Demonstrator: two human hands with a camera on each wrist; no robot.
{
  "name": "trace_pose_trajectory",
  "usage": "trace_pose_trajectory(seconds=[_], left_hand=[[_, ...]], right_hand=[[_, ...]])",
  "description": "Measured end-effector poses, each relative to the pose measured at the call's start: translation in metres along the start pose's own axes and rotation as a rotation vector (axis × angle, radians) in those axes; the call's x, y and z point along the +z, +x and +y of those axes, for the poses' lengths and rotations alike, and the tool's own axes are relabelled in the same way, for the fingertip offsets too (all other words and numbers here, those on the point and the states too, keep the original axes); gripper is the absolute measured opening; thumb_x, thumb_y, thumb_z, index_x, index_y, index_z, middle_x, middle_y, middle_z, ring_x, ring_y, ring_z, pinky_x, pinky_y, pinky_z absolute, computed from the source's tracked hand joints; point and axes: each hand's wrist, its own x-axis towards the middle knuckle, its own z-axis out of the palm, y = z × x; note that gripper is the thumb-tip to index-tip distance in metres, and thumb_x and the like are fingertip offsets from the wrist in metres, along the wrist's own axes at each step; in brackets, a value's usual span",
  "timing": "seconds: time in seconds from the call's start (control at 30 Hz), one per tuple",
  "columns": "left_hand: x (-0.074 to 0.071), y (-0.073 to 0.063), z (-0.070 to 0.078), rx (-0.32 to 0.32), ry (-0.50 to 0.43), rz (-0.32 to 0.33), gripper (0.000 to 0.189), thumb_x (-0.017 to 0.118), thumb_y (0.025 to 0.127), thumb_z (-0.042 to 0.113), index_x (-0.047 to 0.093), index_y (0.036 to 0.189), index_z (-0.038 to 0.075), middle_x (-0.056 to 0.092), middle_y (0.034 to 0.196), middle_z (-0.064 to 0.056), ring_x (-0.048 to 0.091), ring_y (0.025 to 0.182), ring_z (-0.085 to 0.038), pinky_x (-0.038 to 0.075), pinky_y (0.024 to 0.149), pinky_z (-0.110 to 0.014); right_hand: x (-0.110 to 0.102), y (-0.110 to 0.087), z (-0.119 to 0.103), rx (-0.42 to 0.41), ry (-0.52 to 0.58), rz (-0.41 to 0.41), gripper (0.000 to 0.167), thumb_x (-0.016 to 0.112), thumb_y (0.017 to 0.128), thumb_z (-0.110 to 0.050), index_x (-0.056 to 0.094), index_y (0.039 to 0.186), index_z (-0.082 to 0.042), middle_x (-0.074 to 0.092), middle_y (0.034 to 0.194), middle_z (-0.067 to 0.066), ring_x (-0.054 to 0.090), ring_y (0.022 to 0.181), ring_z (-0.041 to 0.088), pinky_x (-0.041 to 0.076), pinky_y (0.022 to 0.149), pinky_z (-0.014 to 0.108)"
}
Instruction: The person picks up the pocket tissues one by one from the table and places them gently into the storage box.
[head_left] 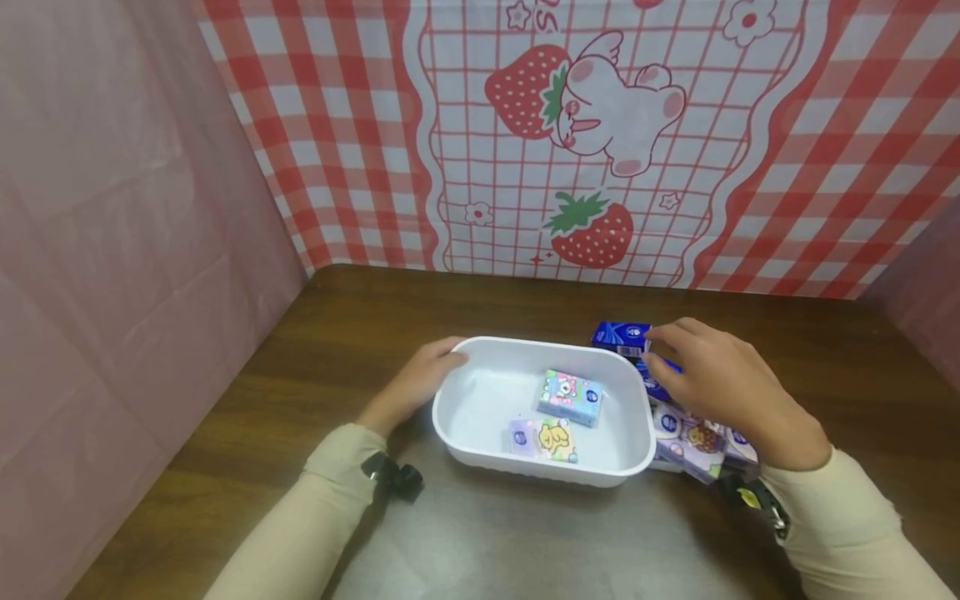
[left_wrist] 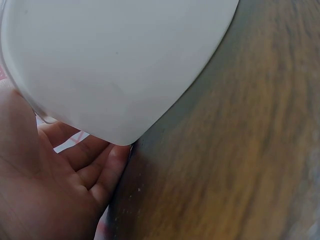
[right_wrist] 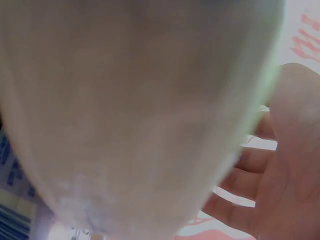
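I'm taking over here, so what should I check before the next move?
1. Left hand steadying the tub: ok, its thumb is over the edge.
2. Tub upright: ok.
3. Room inside: ok, two packs lie there, with bare floor at the left.
4. Right hand gripping the far blue pack: cannot tell, the fingertips are at its right end.
5. Other loose packs spread apart: not ok, they are bunched right of the tub.
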Motion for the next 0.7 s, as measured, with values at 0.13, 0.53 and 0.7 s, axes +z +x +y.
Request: trace_pose_trajectory(seconds=[0.13, 0.53, 0.7], left_hand=[[0.0, 0.0, 0.0, -0.001, -0.001, 0.002, 0.036, 0.052, 0.102, 0.019, 0.061, 0.135, 0.004, 0.068, 0.116, -0.014, 0.067, 0.095, -0.024, 0.057, 0.08, -0.036], [-0.001, 0.001, -0.003, 0.007, -0.004, 0.005, 0.036, 0.052, 0.103, 0.02, 0.062, 0.133, 0.006, 0.069, 0.115, -0.012, 0.067, 0.093, -0.022, 0.057, 0.078, -0.035], [-0.001, 0.002, -0.005, 0.02, -0.002, 0.002, 0.035, 0.052, 0.103, 0.02, 0.063, 0.133, 0.006, 0.069, 0.114, -0.012, 0.067, 0.093, -0.022, 0.057, 0.078, -0.034]], right_hand=[[0.001, 0.0, 0.003, 0.033, 0.006, -0.032, 0.043, 0.07, 0.093, -0.032, 0.066, 0.128, -0.007, 0.063, 0.124, 0.019, 0.06, 0.114, 0.042, 0.05, 0.086, 0.065], [0.006, 0.004, 0.012, 0.063, 0.05, -0.145, 0.053, 0.066, 0.095, -0.039, 0.059, 0.136, -0.006, 0.055, 0.132, 0.024, 0.054, 0.12, 0.047, 0.048, 0.088, 0.068], [0.009, 0.006, 0.019, 0.083, 0.073, -0.193, 0.06, 0.065, 0.095, -0.043, 0.055, 0.14, -0.005, 0.05, 0.138, 0.025, 0.049, 0.125, 0.05, 0.046, 0.089, 0.068]])
